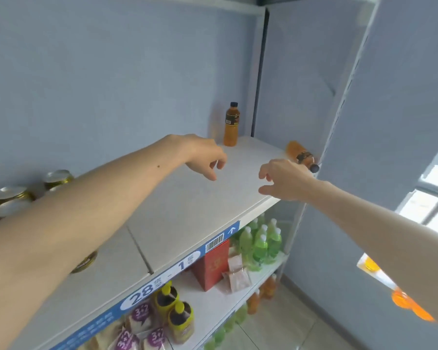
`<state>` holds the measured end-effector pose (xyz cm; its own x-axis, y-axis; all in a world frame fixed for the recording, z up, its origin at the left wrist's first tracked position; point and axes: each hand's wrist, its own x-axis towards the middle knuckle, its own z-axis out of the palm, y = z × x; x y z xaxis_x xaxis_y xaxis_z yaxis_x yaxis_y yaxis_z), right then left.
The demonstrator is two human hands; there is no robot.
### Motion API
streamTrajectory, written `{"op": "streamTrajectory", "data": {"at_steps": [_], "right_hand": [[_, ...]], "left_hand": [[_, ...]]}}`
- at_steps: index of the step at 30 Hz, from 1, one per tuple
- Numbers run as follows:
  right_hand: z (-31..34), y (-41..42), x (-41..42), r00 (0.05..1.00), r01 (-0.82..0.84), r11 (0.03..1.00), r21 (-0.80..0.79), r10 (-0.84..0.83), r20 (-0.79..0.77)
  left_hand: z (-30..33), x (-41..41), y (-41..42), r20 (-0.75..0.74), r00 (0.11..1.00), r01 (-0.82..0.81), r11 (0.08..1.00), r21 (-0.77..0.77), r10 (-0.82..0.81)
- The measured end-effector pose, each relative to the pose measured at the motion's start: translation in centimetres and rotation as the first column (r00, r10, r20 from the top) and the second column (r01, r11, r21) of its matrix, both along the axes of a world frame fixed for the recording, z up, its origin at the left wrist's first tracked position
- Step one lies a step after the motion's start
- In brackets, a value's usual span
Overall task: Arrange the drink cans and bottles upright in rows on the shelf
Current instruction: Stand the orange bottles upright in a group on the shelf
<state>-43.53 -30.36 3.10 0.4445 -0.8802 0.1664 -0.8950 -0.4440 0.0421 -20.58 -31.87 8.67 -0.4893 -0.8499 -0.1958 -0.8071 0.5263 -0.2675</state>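
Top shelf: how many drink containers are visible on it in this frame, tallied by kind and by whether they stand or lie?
Orange bottles standing upright: 1
Orange bottles lying on their side: 1
Gold cans at the left end, partly hidden by the left arm: 4 visible
Total: 6 visible; more cans may be hidden behind the arm.

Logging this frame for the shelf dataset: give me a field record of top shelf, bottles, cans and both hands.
shelf: white top shelf
upright bottle: orange, dark cap, at back
fallen bottle: orange, lying at right edge, cap outward
cans: gold-rimmed, far left, partly behind left arm
left hand: empty, fingers loosely curled above shelf
right hand: empty, open, beside fallen bottle
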Motion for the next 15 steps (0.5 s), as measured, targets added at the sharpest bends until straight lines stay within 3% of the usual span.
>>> {"op": "streamTrajectory", "data": {"at_steps": [6,15], "right_hand": [[-1.8,-7.6,-6.9,0.990,0.142,0.988,0.058,-0.142,-0.010],[-4.0,-19.2,-14.2,0.931,0.360,0.922,0.145,-0.365,0.007]], "left_hand": [[-2.1,-6.3,-9.2,-0.071,0.995,0.075,0.997,0.036,-0.072],[-2.2,-12.3,-22.3,-0.053,0.983,0.179,0.984,0.012,-0.178]]}}
